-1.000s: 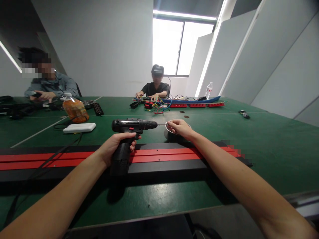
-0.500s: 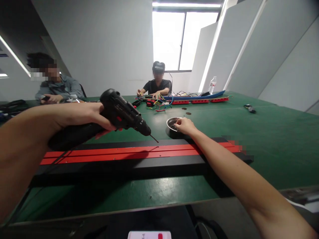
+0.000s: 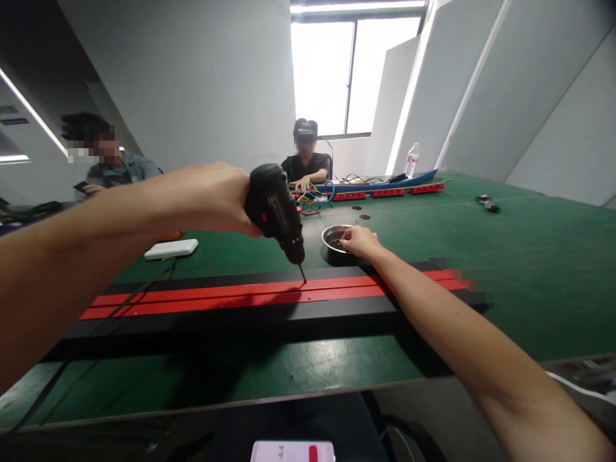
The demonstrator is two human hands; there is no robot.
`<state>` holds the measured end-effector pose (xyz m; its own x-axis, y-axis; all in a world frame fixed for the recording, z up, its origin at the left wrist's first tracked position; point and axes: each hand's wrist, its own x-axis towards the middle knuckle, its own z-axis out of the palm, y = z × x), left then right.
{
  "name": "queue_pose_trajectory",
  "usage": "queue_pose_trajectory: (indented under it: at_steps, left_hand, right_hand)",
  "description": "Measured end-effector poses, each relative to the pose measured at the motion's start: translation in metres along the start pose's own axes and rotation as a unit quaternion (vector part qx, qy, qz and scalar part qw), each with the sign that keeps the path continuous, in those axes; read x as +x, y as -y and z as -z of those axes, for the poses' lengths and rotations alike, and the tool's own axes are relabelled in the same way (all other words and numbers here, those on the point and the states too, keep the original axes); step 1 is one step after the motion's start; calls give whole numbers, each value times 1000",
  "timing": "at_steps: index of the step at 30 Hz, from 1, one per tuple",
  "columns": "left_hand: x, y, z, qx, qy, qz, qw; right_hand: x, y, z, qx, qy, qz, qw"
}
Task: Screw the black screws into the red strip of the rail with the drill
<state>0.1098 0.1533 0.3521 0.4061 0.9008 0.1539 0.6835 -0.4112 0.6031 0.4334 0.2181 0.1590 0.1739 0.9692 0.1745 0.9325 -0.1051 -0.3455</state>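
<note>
My left hand is wrapped round a black power drill, which points steeply down. The tip of its long thin bit meets the far red strip of a long black bar with red strips lying across the table. Small screw heads dot the strips. My right hand reaches into a round metal bowl beyond the bar, its fingers pinched together over small dark pieces. What is between those fingertips is too small to make out.
Two people sit across the green table. A white box and a cable lie at left. Coloured wires, red blocks, a blue strip and a bottle are at the back. A phone is below the near edge.
My left hand has moved right and tilted the drill upright, bringing its bit down onto the red strip. My right hand stays at the bowl. The white box has come into view.
</note>
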Motion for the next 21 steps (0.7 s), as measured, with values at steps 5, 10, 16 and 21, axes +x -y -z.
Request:
queue_pose_trajectory:
  at_steps: [5,10,16,21]
  left_hand:
    - [-11,-9,-31,145,-139,-200,959]
    - [-12,-16,-38,202,-176,-213,940]
    - [-4,-11,-31,212,-152,-210,942]
    - [-7,-11,-33,161,-162,-176,958]
  right_hand:
    - [-1,0,1,-4,7,-2,1000]
    - [-1,0,1,-3,23,3,1000]
    - [1,0,0,2,24,4,1000]
    - [2,1,-1,3,24,-3,1000]
